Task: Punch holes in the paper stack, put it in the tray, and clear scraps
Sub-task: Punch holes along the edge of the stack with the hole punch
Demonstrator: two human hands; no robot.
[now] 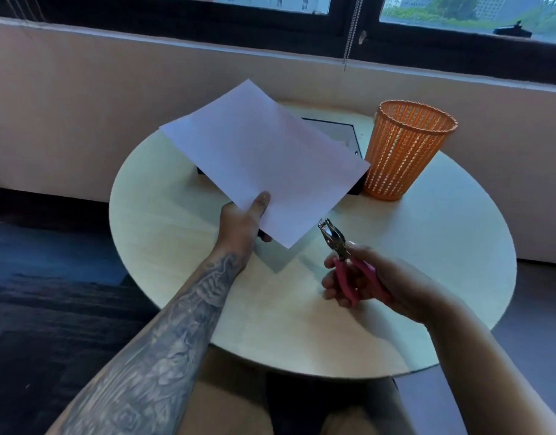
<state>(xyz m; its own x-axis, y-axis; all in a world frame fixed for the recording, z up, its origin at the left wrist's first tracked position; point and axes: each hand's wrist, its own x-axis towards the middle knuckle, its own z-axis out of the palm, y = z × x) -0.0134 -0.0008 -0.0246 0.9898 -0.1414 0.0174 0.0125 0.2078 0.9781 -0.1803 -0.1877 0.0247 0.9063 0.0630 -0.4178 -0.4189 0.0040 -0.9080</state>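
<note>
1. You are holding the paper stack (264, 161) up in the air with your left hand (243, 221). Your thumb is pressing on top and your other fingers are underneath, so you are pinching it by one edge near a corner. The paper is floating over the middle of the table (176, 233), not lying on it.

2. Your right hand (361, 277) is wrapping around the pink handles of the hole punch (341, 249). The metal tip is sitting just beside the near corner of the paper, and I am guessing it is not biting yet.

3. The paper could be slipping or fanning out, because you are gripping only one edge. Then the holes would not be lining up.

4. The far end could be drooping and bending when you are squeezing the punch.

5. The little round scraps could be falling onto the table or your lap, since nothing is catching them.

6. The black tray (348, 136) is waiting under the paper near the far edge of the table, with the orange basket (405, 152) just beside it. Your elbow could be knocking the basket over.
</note>
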